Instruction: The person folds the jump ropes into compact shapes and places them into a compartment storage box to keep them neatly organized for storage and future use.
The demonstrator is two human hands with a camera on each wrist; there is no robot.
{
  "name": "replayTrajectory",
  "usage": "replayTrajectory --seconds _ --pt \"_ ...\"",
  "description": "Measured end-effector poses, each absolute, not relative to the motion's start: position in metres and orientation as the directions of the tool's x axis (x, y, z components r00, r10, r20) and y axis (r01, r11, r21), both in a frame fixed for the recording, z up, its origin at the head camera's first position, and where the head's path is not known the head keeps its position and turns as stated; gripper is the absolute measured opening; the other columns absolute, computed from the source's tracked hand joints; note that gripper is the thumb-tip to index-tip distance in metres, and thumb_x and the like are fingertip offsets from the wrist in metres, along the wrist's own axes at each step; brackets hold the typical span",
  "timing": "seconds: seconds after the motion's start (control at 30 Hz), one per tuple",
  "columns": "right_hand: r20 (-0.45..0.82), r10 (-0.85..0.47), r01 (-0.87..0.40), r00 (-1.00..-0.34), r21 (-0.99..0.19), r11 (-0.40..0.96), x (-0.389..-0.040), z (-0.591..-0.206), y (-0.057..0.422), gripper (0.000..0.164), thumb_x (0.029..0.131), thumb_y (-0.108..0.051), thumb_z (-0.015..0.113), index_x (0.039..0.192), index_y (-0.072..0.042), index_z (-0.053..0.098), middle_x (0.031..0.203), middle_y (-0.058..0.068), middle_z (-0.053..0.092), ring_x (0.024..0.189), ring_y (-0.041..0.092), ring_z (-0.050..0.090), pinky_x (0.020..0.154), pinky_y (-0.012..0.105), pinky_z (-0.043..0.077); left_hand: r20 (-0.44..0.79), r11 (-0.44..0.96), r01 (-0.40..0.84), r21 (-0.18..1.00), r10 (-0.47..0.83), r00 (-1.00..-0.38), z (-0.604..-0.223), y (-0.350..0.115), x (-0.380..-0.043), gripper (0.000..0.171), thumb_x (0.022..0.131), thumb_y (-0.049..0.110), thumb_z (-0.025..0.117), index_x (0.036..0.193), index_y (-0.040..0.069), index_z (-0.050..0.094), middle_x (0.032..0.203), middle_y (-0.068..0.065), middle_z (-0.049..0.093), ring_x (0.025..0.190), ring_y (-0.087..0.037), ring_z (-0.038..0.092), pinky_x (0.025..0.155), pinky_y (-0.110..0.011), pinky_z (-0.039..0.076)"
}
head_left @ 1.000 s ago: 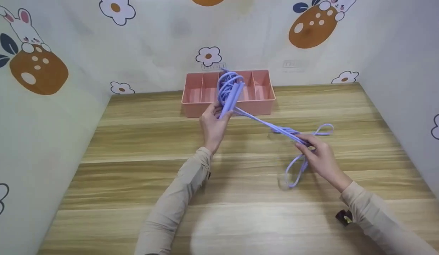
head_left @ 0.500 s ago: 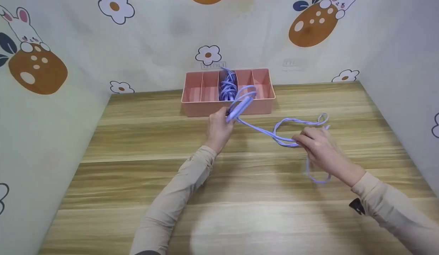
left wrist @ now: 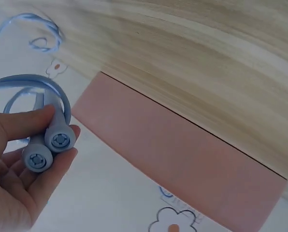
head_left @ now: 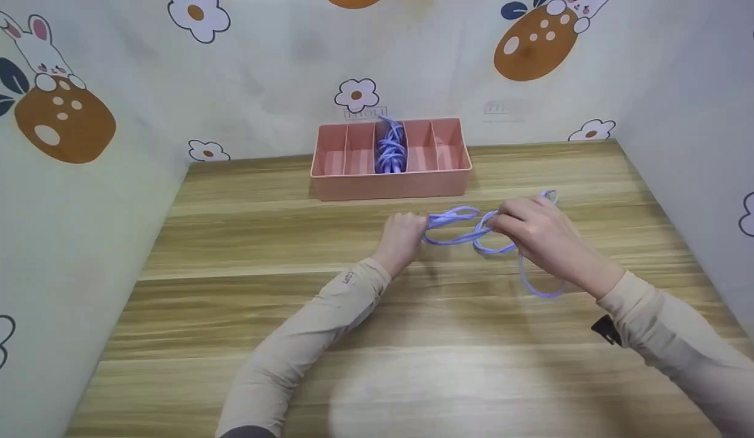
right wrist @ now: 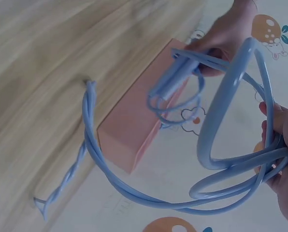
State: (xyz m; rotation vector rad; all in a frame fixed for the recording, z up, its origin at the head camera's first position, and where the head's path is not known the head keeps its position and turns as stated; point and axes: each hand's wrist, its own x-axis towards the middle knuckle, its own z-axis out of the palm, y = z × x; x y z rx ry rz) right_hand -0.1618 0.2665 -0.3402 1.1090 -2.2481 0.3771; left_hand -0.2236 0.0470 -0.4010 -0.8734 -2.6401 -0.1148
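A blue-purple jump rope [head_left: 453,239] stretches between the two hands above the table. My left hand [head_left: 402,242] grips its two handles [left wrist: 60,137] side by side, as the left wrist view shows; in the head view, the hand hides most of them. Bunched cord sits in my right hand [head_left: 538,236], pinched between thumb and fingers, with loops hanging around it. In the right wrist view, a twisted length of cord [right wrist: 89,125] trails away from that hand. Another bundled blue-purple rope [head_left: 391,149] lies in the middle compartment of the pink box.
The pink divided box [head_left: 391,186] stands at the back of the wooden table [head_left: 243,316], against the patterned back wall [head_left: 279,79]. Its other compartments hold nothing visible. Patterned side walls close in the table on the left and right.
The left hand has come away from the box, toward the right and nearer, carrying the handles and turning over. The right hand has gathered the cord, and the hands are closer together.
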Motion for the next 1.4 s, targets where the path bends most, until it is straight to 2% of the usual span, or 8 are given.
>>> replayTrajectory --seconds 0.2,0.37,0.53,0.63,0.77,0.87,1.2,1.4 --pt "0.645 -0.593 -0.789 -0.481 -0.024 0.614 -0.171 -0.330 0.266 0.011 0.076 -0.004 0.066 0.086 -0.004 0.065 0.077 0.006 0.055 0.070 0.023 0.052 0.058 0.031 0.031 0.370 0.699 0.676 -0.231 0.706 -0.604 -0.405 0.053 -0.215 0.009 0.076 0.000 0.062 0.080 0.007 0.065 0.065 0.000 0.063 0.052 -0.013 0.058 0.045 -0.025 0.048" --pt "0.643 -0.580 -0.781 -0.500 -0.046 0.623 -0.179 -0.325 0.268 0.013 0.075 -0.002 0.068 0.088 -0.003 0.066 0.079 0.007 0.056 0.071 0.022 0.052 0.058 0.028 0.028 0.353 0.591 0.748 -0.303 0.798 -0.488 -0.406 0.054 -0.211 0.012 0.083 0.003 0.057 0.091 0.004 0.067 0.067 0.000 0.064 0.049 -0.010 0.056 0.044 -0.022 0.047" --pt "0.637 -0.575 -0.781 -0.514 -0.069 0.621 -0.188 -0.324 0.269 0.013 0.075 0.003 0.068 0.087 -0.003 0.066 0.079 0.007 0.057 0.074 0.022 0.053 0.061 0.031 0.033 0.350 0.494 0.792 -0.358 0.858 -0.377 -0.407 0.056 -0.206 0.010 0.088 0.009 0.054 0.087 0.007 0.064 0.070 0.000 0.065 0.054 -0.008 0.057 0.047 -0.020 0.049" --pt "0.648 -0.556 -0.777 -0.521 -0.089 0.623 -0.195 -0.325 0.271 0.012 0.076 0.004 0.067 0.086 -0.002 0.066 0.078 0.007 0.056 0.073 0.022 0.052 0.064 0.034 0.035 0.389 0.416 0.813 -0.408 0.884 -0.258 -0.407 0.057 -0.199 0.011 0.089 0.009 0.053 0.086 0.008 0.063 0.073 0.002 0.065 0.059 -0.007 0.059 0.051 -0.019 0.050" --pt "0.664 -0.543 -0.773 -0.514 -0.084 0.629 -0.205 -0.333 0.275 0.009 0.076 0.002 0.067 0.084 -0.002 0.066 0.076 0.007 0.056 0.071 0.022 0.051 0.064 0.036 0.036 0.452 0.288 0.828 -0.482 0.891 -0.047 -0.405 0.058 -0.188 0.012 0.090 0.009 0.050 0.088 0.008 0.062 0.083 0.000 0.066 0.069 -0.009 0.062 0.060 -0.018 0.052" --pt "0.690 -0.523 -0.776 -0.501 -0.090 0.625 -0.212 -0.343 0.277 0.007 0.077 0.001 0.067 0.084 -0.001 0.066 0.075 0.007 0.056 0.068 0.022 0.052 0.061 0.036 0.036 0.498 0.254 0.820 -0.513 0.866 0.043 -0.404 0.058 -0.182 0.013 0.091 0.011 0.049 0.091 0.007 0.062 0.090 -0.003 0.068 0.076 -0.011 0.065 0.068 -0.020 0.053" --pt "0.703 -0.418 -0.709 -0.576 -0.175 0.683 -0.216 -0.384 0.284 0.009 0.080 -0.004 0.065 0.088 -0.004 0.068 0.077 0.007 0.060 0.065 0.021 0.052 0.057 0.032 0.035 0.711 0.288 0.868 -0.403 0.697 0.099 -0.402 0.050 -0.185 0.017 0.087 0.010 0.057 0.098 0.002 0.067 0.095 -0.008 0.069 0.086 -0.015 0.066 0.083 -0.023 0.049" --pt "0.734 -0.397 -0.722 -0.551 -0.180 0.669 -0.218 -0.411 0.282 0.008 0.078 0.000 0.065 0.086 0.000 0.067 0.074 0.008 0.060 0.063 0.024 0.054 0.057 0.036 0.042 0.821 0.371 0.882 -0.290 0.569 0.030 -0.400 0.048 -0.189 0.015 0.087 0.010 0.059 0.094 0.001 0.067 0.093 -0.007 0.069 0.083 -0.015 0.066 0.081 -0.022 0.050"
